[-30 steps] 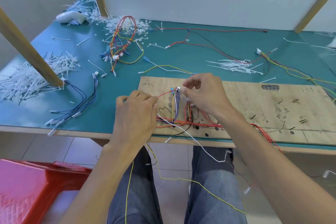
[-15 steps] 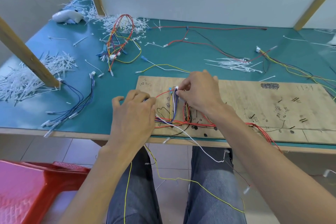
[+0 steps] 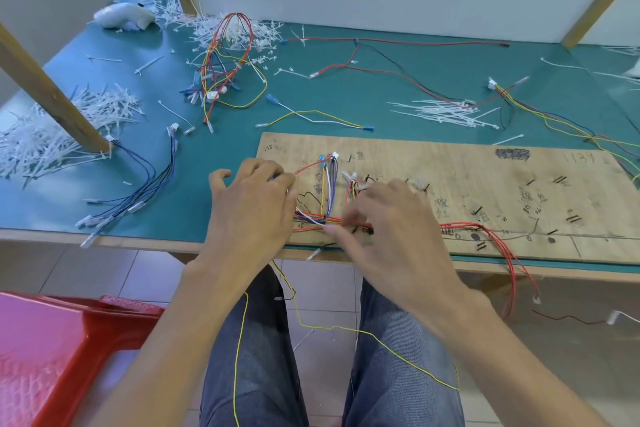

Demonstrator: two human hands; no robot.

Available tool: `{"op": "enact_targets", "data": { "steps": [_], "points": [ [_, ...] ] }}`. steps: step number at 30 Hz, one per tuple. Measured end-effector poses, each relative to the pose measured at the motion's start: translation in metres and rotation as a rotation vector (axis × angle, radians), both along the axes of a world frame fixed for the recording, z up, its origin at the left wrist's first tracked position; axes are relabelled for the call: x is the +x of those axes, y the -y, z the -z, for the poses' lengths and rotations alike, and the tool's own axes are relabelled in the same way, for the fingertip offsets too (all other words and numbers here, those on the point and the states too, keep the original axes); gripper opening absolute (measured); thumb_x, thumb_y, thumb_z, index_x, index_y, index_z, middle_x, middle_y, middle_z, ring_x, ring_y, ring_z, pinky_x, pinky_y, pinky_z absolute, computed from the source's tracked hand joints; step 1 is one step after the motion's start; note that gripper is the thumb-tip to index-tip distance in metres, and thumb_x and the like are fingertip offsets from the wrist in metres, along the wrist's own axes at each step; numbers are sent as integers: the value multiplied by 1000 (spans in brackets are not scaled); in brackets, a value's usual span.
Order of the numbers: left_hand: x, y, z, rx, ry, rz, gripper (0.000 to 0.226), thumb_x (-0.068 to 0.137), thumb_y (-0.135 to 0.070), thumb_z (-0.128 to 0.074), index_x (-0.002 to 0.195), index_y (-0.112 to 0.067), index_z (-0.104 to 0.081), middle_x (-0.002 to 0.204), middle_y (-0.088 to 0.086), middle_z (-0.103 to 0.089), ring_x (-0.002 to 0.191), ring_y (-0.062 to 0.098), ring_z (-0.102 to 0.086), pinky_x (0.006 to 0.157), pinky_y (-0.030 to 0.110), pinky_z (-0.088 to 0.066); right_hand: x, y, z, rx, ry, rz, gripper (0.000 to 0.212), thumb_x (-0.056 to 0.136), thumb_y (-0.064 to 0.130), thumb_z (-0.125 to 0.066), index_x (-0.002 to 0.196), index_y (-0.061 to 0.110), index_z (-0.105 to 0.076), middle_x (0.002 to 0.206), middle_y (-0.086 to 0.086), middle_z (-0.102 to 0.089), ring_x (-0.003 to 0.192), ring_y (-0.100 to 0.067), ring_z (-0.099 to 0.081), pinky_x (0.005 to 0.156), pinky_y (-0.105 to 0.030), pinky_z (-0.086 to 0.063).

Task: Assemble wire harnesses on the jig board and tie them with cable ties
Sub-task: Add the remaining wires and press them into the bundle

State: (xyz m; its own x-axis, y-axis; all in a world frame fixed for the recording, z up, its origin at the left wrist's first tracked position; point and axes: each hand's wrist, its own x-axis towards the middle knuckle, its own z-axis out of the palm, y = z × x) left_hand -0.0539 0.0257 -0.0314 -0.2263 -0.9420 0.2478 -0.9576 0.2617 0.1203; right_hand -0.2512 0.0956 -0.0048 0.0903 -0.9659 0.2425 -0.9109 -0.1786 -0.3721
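We see the left hand (image 3: pixel 254 208) lying palm-down at the near left corner of the plywood jig board (image 3: pixel 450 191), fingers loosely spread and curled, its fingertips pressing the left end of the multicoloured wire bundle (image 3: pixel 313 218) against the wood. The right hand (image 3: pixel 391 229) hovers low over the middle of that bundle, fingers drawn narrowly together with the tips pinching at the red wires near the board's front edge — whether anything is truly gripped between them we cannot tell, as the fingers blur.

Half a second ago the right hand was higher up the board, pinching at the small white connector (image 3: pixel 334 156) where the purple and yellow leads end; now it has dropped toward us onto the horizontal run, and that connector stands uncovered. The left hand has barely shifted.

The harness runs along the board's near edge, short branches rising to the connectors, with red wires (image 3: pixel 509 253) trailing off the front edge at the right and a thin yellow wire (image 3: pixel 398 347) hanging across the person's lap. The board sits on the green table mat (image 3: pixel 346 94), with loose white cable ties (image 3: pixel 443 113) lying just beyond its far edge.
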Motion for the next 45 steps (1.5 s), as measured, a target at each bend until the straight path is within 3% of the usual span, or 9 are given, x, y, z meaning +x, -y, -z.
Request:
{"op": "enact_targets", "data": {
  "steps": [5, 9, 15, 19, 23, 29, 34, 45],
  "points": [
    [0, 0, -3, 17, -7, 5, 26, 104, -37, -52, 116, -31, -74, 118, -13, -66, 121, 16, -51, 103, 55, -35, -5, -19, 15, 45, -59, 8, 10, 93, 33, -77, 91, 25, -73, 90, 7, -64, 95, -27, -55, 80, -45, -45],
    [0, 0, -5, 33, 8, 6, 27, 104, -40, -51, 118, -32, -73, 121, -13, -66, 124, 16, -50, 105, 56, -33, -4, -26, 15, 16, -17, 21, 10, 92, 20, -79, 84, 20, -73, 80, 5, -66, 82, -29, -59, 72, -44, -48],
    [-1, -2, -7, 62, 48, 9, 31, 106, -41, -46, 123, -32, -70, 127, -14, -63, 128, 15, -47, 108, 56, -31, -7, -36, 24, 134, 55, 27, 20, 104, 30, -60, 100, 23, -78, 89, 3, -66, 84, -30, -63, 72, -45, -50],
    [-2, -13, -16, 2, 95, 58, 29, 104, -36, -50, 128, -31, -64, 144, -10, -54, 141, 17, -39, 111, 56, -30, -6, -38, 29, 104, 142, 44, 13, 100, 24, -69, 95, 19, -80, 81, 3, -65, 77, -28, -61, 69, -44, -50],
    [-20, -50, -11, -129, 67, 283, 25, 103, -34, -52, 118, -25, -69, 130, -10, -63, 133, 17, -52, 108, 50, -35, -7, -40, 31, 80, 191, 43, 7, 97, 19, -75, 95, 17, -81, 78, 3, -65, 70, -26, -62, 63, -42, -51],
    [-32, -69, 5, -87, -31, 190, 29, 104, -29, -52, 120, -21, -74, 127, -10, -68, 126, 15, -57, 105, 47, -41, -8, -41, 33, 72, 232, 36, 6, 97, 22, -75, 94, 19, -80, 80, 6, -64, 71, -23, -61, 64, -42, -52],
    [-42, -77, 11, -36, -66, 123, 37, 103, -26, -45, 131, -18, -68, 134, -7, -63, 126, 18, -56, 104, 46, -42, -10, -40, 36, 94, 280, 40, 8, 98, 23, -73, 94, 20, -79, 80, 8, -64, 73, -20, -60, 67, -42, -51],
    [-49, -86, 14, -1, -42, 31, 46, 106, -32, -40, 145, -23, -61, 154, -9, -55, 152, 14, -37, 122, 51, -28, -47, -53, 24, 139, 220, 94, 11, 99, 32, -70, 92, 25, -74, 84, 12, -65, 80, -16, -61, 72, -43, -52]
  ]
}}
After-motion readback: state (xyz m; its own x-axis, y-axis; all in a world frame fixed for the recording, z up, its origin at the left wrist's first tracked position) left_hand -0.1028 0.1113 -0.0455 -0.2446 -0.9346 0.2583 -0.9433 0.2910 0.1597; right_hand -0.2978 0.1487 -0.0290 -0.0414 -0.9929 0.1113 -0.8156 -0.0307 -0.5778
